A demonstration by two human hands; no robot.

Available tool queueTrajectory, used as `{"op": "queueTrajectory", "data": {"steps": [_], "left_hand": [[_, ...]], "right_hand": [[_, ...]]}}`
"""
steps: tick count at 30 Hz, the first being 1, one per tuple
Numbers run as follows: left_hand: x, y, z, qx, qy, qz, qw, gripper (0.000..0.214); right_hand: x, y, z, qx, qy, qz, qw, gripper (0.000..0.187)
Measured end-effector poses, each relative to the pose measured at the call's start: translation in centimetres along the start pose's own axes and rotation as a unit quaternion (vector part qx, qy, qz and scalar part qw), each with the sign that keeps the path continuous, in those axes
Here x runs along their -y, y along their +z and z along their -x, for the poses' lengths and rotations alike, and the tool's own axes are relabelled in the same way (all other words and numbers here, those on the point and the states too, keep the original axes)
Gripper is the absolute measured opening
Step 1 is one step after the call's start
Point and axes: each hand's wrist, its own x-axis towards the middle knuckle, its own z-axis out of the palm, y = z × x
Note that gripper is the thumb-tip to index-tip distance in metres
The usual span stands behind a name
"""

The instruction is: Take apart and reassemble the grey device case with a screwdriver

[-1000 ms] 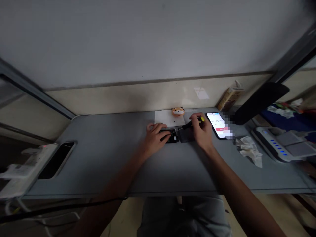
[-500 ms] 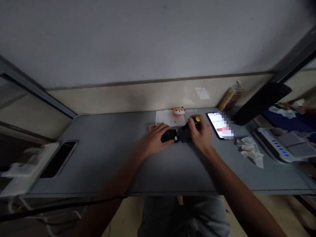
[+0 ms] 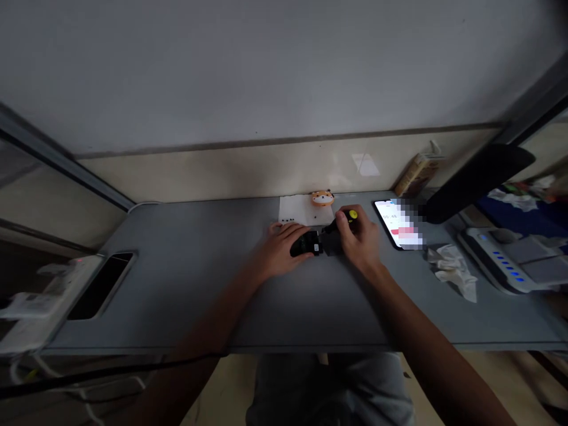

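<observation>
Head view: you look down on a grey desk (image 3: 186,307), both forearms reaching in from the near edge.

Black device (image 3: 306,244): lies on the desk between your hands, under your left fingers.

Left hand (image 3: 280,251): palm down, fingers (image 3: 295,235) curled narrow over the device and touching it.

Right hand (image 3: 358,241): fingers (image 3: 350,228) closed narrow around the black handle of a screwdriver (image 3: 341,224), whose yellow end points up and far; you cannot see the tip.

Dark grey piece (image 3: 332,244): just right of the device, touching it, partly under your right hand.

Far side: white paper (image 3: 306,208) just beyond your hands, with tiny black specks (image 3: 288,220) too small to tell; an orange animal-face toy (image 3: 322,198) sits at its far edge.

Right: a lit smartphone (image 3: 386,216), partly pixelated, then crumpled tissue (image 3: 452,272) and a grey device with blue lights (image 3: 501,260).

Left: a power strip (image 3: 57,290) beyond the desk's left end.
</observation>
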Motion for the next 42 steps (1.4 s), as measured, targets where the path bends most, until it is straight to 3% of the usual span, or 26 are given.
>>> {"op": "queueTrajectory", "data": {"steps": [12,21,25,29,34,38,42], "left_hand": [[0.2,0.5,0.0,-0.008,0.013,0.009,1.0,0.037],[0.7,1.0,0.1,-0.018,-0.005,0.028,0.999,0.033],[0.7,0.8,0.0,-0.01,-0.001,0.032,0.999,0.034],[0.6,0.7,-0.1,-0.01,-0.004,0.021,1.0,0.035],[0.8,0.9,-0.1,0.004,0.003,0.022,1.0,0.03],[1.0,0.9,0.0,0.008,0.006,0.022,1.0,0.027],[1.2,0.7,0.1,0.014,0.027,0.008,1.0,0.028]], "right_hand": [[-0.3,0.6,-0.5,0.019,-0.044,-0.014,0.999,0.029],[1.3,1.1,-3.7,0.155,-0.082,0.021,0.984,0.021],[1.2,2.1,-3.8,0.187,-0.053,-0.14,0.971,0.026],[0.7,3.2,-3.1,0.207,0.021,-0.297,0.932,0.037],[-0.2,3.8,-2.8,0.175,0.032,-0.336,0.925,0.045],[-0.4,3.6,-3.0,0.163,0.084,-0.386,0.904,0.053],[-0.2,2.9,-3.0,0.17,0.1,-0.402,0.894,0.044]]}}
